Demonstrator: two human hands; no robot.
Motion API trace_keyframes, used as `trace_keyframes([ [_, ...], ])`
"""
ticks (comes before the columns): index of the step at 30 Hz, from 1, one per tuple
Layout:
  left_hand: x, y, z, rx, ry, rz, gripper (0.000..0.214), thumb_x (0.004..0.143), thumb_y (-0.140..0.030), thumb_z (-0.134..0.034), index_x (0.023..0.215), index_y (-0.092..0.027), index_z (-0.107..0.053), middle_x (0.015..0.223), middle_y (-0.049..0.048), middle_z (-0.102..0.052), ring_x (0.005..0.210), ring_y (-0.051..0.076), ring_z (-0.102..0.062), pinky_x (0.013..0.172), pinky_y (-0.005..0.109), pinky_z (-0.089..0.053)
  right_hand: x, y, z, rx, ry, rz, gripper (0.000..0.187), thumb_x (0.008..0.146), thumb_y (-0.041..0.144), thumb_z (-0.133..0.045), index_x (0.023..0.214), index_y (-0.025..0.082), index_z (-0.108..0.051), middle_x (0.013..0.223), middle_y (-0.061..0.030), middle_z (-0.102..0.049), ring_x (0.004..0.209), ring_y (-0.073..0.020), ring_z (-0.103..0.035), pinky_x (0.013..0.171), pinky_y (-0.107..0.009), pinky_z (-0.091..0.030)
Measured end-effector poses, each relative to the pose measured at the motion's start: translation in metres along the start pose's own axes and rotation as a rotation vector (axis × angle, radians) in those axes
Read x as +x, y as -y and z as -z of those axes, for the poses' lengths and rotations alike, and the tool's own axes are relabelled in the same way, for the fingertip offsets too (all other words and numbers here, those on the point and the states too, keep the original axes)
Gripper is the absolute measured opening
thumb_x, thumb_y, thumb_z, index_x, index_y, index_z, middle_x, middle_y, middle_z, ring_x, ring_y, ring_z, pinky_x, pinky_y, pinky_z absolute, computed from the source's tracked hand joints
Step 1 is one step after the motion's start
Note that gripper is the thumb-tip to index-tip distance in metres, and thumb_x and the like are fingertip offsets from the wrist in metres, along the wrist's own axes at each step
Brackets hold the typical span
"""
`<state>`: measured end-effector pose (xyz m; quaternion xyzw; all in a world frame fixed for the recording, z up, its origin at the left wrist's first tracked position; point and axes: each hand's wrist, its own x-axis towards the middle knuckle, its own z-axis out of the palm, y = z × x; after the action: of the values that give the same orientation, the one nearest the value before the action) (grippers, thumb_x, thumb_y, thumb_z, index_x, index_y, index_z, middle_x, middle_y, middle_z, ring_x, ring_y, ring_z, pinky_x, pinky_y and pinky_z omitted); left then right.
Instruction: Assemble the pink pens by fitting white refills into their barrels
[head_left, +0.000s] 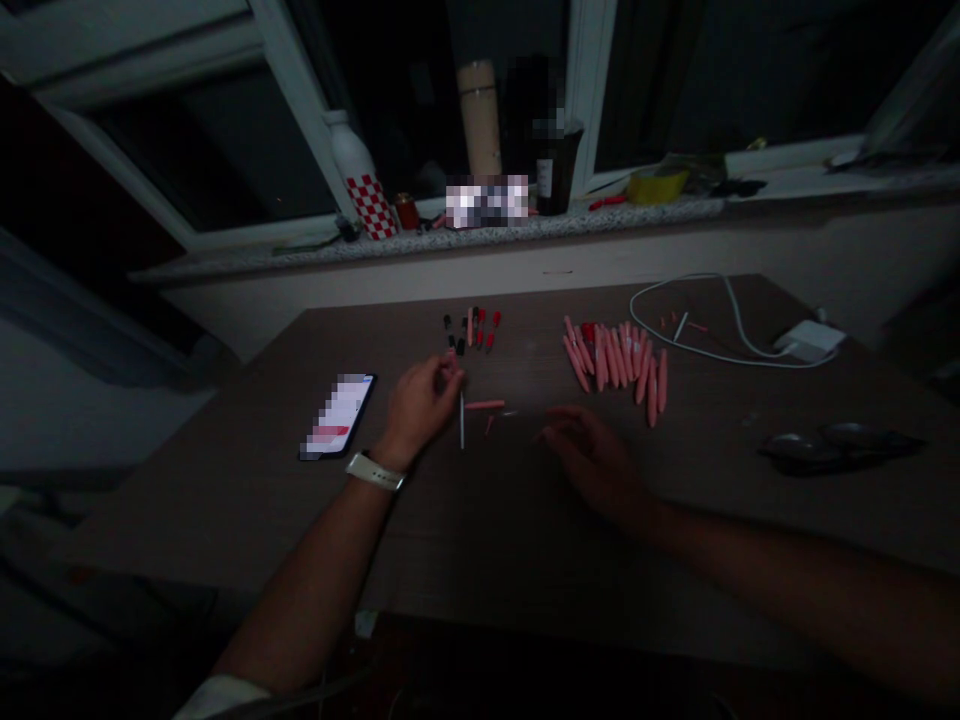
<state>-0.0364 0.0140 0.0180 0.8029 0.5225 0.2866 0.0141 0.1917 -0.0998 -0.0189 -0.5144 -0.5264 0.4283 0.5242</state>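
Left grip [424,405]: fingers drawn together above the bench [480,520]; any clamped item cannot be told.
Right grip [592,460]: fingers held apart, nothing clamped.
Between grips: thin pale rod [462,420] laid long axis away from the person; pink barrel [484,404] laid crosswise.
Done, beyond left grip: small black and red pieces [472,330] set in rows.
Left, beyond right grip: pink pens [615,362] heaped, pointing variously.

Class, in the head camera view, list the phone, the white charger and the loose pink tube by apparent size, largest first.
1. Black smartphone
2. White rectangular power adapter
3. Thin pink plastic tube
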Motion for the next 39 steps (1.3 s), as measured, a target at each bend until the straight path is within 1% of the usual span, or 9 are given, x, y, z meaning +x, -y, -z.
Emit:
trace_keyframes([
  [2,0.004,0.016,0.004,0.100,0.029,0.125,0.029,0.094,-0.042,-0.050,0.102,-0.017,-0.063,0.090,0.0080,-0.069,0.079,0.020,-0.062,0.067,0.028,-0.042,0.000,-0.002,0.001,-0.007,0.010,0.008,0.029,0.088,0.042,-0.059,0.110,0.023,-0.055,0.097,-0.0047,-0.072,0.088,-0.0192,-0.067,0.075,-0.032,-0.049],
  [5,0.005,0.031,0.004,0.175,0.095,0.213,0.031,0.092,-0.044,-0.051,0.096,-0.017,-0.066,0.089,0.0098,-0.071,0.078,0.022,-0.065,0.064,0.028,-0.041,0.001,-0.004,0.001,-0.016,0.003,0.002,0.028,0.087,0.039,-0.060,0.109,0.022,-0.055,0.098,-0.0051,-0.071,0.092,-0.0202,-0.066,0.078,-0.034,-0.049],
  [14,0.006,0.032,0.002,0.204,0.152,0.274,0.036,0.089,-0.050,-0.053,0.093,-0.018,-0.067,0.089,0.0103,-0.072,0.077,0.022,-0.066,0.060,0.028,-0.039,0.001,-0.004,0.001,-0.001,0.003,0.026,0.025,0.085,0.036,-0.061,0.106,0.022,-0.057,0.098,-0.0050,-0.070,0.091,-0.0214,-0.066,0.076,-0.034,-0.050],
  [16,0.006,0.032,0.008,0.181,0.117,0.277,0.041,0.085,-0.056,-0.056,0.097,-0.019,-0.066,0.089,0.0096,-0.071,0.077,0.022,-0.065,0.060,0.028,-0.039,0.001,-0.004,0.001,0.004,0.000,0.021,0.025,0.085,0.035,-0.061,0.106,0.022,-0.057,0.098,-0.0047,-0.069,0.089,-0.0208,-0.066,0.075,-0.034,-0.050],
  [19,0.005,0.028,0.019,0.196,-0.063,0.302,0.049,0.085,-0.061,-0.053,0.106,-0.018,-0.062,0.089,0.0093,-0.069,0.079,0.023,-0.062,0.062,0.029,-0.039,0.001,-0.005,0.001,-0.004,0.002,0.024,0.025,0.085,0.034,-0.061,0.107,0.022,-0.056,0.098,-0.0038,-0.069,0.085,-0.0192,-0.066,0.071,-0.032,-0.050],
  [21,0.004,0.021,0.027,0.225,-0.108,0.270,0.045,0.089,-0.059,-0.047,0.097,-0.017,-0.063,0.084,0.0086,-0.067,0.076,0.022,-0.060,0.062,0.029,-0.038,0.000,-0.004,0.002,-0.015,0.004,0.033,0.025,0.085,0.033,-0.061,0.107,0.022,-0.057,0.098,-0.0034,-0.069,0.084,-0.0186,-0.065,0.071,-0.032,-0.049],
  [24,0.001,0.009,0.032,0.211,0.069,0.151,0.040,0.091,-0.054,-0.045,0.080,-0.019,-0.062,0.072,0.0052,-0.065,0.066,0.020,-0.058,0.057,0.028,-0.034,0.000,-0.003,0.002,-0.021,0.013,0.041,0.024,0.086,0.032,-0.060,0.108,0.022,-0.056,0.097,-0.0032,-0.069,0.084,-0.0185,-0.065,0.072,-0.032,-0.049],
  [28,-0.005,-0.005,0.030,0.149,0.284,0.004,0.034,0.089,-0.049,-0.051,0.076,-0.020,-0.063,0.071,0.0045,-0.066,0.064,0.019,-0.060,0.055,0.028,-0.033,0.000,-0.003,0.002,-0.018,0.013,0.055,0.023,0.086,0.032,-0.059,0.106,0.022,-0.057,0.094,-0.0025,-0.069,0.084,-0.0184,-0.065,0.072,-0.032,-0.048],
  [39,-0.015,-0.009,0.013,0.361,0.485,0.003,0.030,0.087,-0.046,-0.050,0.087,-0.020,-0.067,0.083,0.0085,-0.069,0.078,0.024,-0.065,0.064,0.030,-0.041,0.001,-0.002,0.002,-0.075,0.028,0.039,0.023,0.087,0.030,-0.060,0.108,0.021,-0.056,0.096,-0.0023,-0.067,0.082,-0.0165,-0.063,0.071,-0.029,-0.046],
])
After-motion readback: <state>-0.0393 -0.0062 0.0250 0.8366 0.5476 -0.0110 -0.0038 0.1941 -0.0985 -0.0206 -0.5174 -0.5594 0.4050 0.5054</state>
